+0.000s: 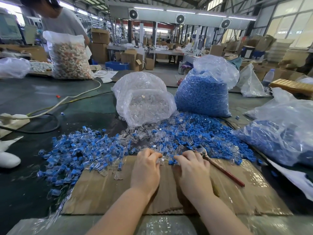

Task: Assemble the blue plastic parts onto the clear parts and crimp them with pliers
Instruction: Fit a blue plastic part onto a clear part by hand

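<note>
We are pinching a clear part (160, 161) in our left hand (146, 168) and a blue part (171, 161) in our right hand (191, 168), pliers (220, 167) lying just right of it

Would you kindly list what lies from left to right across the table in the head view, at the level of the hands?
Pile of assembled blue-and-clear pieces → left hand → right hand → red-handled pliers → bag of blue parts on its side.
</note>
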